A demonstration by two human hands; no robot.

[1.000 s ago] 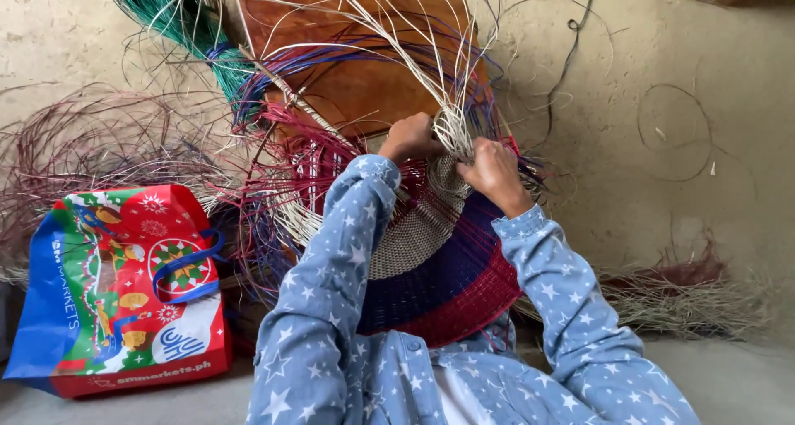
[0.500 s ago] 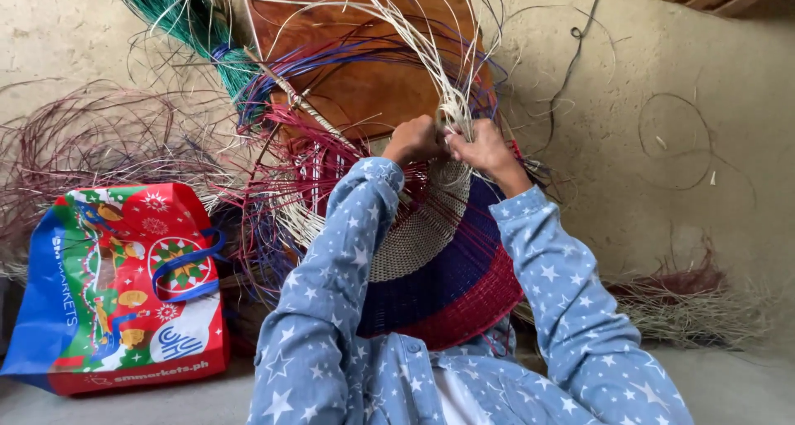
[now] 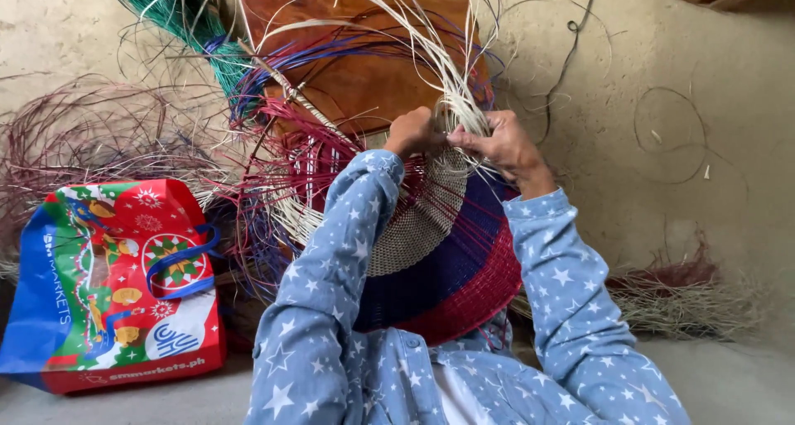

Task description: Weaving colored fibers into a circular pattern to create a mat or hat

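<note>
A bright shopping bag (image 3: 116,284) stands on the floor at the left — red, green and blue, with blue handles. Behind it lies a tangle of purplish strands (image 3: 74,135) against the rough wall (image 3: 712,94). A green bundle (image 3: 178,15) leans in the upper left corner. At the right — near the wall's foot — rests a heap of dry straw (image 3: 687,297).

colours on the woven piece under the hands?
Round woven basket piece: natural tan centre, then navy and red bands; head view.
</note>
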